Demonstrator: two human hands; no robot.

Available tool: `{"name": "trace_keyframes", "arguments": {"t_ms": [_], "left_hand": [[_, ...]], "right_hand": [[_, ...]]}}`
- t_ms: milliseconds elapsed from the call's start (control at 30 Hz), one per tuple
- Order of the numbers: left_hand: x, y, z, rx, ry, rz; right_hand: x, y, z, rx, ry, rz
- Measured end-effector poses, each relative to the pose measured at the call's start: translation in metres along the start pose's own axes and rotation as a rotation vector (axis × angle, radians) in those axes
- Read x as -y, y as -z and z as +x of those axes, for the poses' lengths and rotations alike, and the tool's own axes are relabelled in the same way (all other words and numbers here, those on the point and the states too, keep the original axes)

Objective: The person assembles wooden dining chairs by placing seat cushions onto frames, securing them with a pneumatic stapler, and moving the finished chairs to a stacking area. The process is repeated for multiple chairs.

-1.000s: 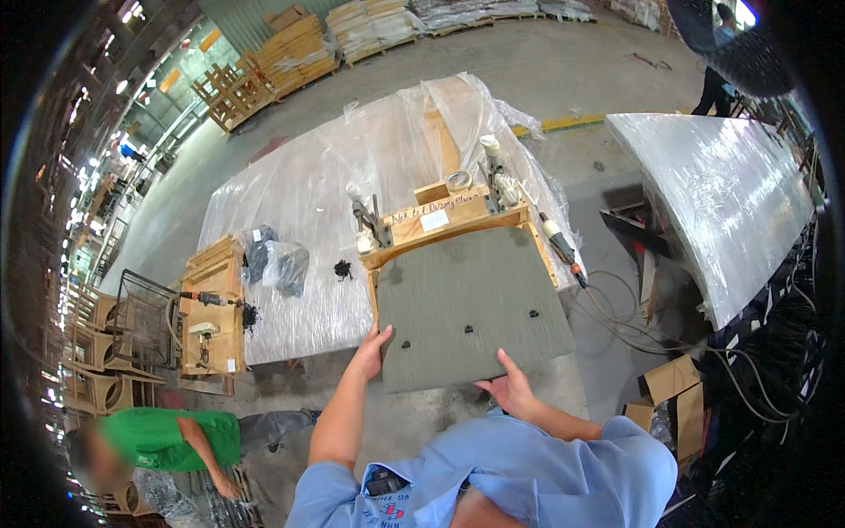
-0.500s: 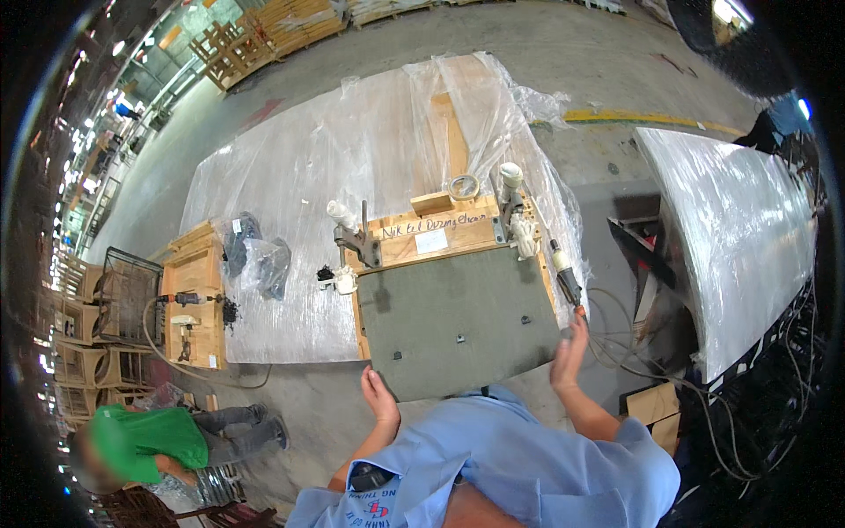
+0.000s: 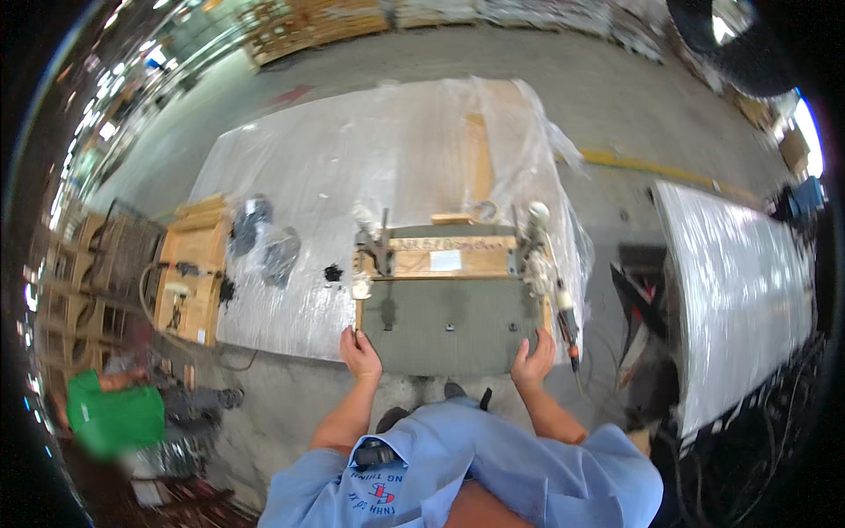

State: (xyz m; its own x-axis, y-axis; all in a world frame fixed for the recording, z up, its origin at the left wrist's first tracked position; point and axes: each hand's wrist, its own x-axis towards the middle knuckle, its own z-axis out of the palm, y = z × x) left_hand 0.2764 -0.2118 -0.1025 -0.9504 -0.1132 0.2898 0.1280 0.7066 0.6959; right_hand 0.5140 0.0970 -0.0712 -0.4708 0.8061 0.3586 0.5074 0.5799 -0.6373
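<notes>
A flat grey-green panel (image 3: 422,339) with several small dark pieces on it lies under the crossbar of a wooden jig (image 3: 400,264). A strip of the panel shows behind that bar. My left hand (image 3: 361,355) holds its left side near the front corner, and my right hand (image 3: 533,359) is at the right side in the same way. Two metal toggle clamps with white-wrapped handles, the left clamp (image 3: 377,251) and the right clamp (image 3: 528,242), stand on the jig. A power screwdriver (image 3: 565,321) lies just right of the jig.
The jig rests on a large plastic-wrapped stack (image 3: 290,176). At left stand a wooden tray (image 3: 189,282) with tools, dark plastic bags (image 3: 280,255) and a small black heap (image 3: 333,273). Another wrapped stack (image 3: 739,299) is at right. A person in green (image 3: 114,409) is at lower left.
The panel has slid away from me under the crossbar, its rear part now showing beyond. Both hands moved forward with it along its sides. My view has shifted and blurred slightly.
</notes>
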Motion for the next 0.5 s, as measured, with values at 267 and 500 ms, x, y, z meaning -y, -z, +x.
{"name": "trace_keyframes", "arguments": {"t_ms": [267, 500], "left_hand": [[-0.015, 0.010, 0.000, -0.011, 0.100, 0.031], [0.068, 0.095, -0.131, 0.303, 0.426, -0.116]], "right_hand": [[-0.014, -0.005, -0.011, 0.078, 0.047, -0.069], [0.054, 0.038, -0.046, 0.103, 0.420, 0.261]]}}
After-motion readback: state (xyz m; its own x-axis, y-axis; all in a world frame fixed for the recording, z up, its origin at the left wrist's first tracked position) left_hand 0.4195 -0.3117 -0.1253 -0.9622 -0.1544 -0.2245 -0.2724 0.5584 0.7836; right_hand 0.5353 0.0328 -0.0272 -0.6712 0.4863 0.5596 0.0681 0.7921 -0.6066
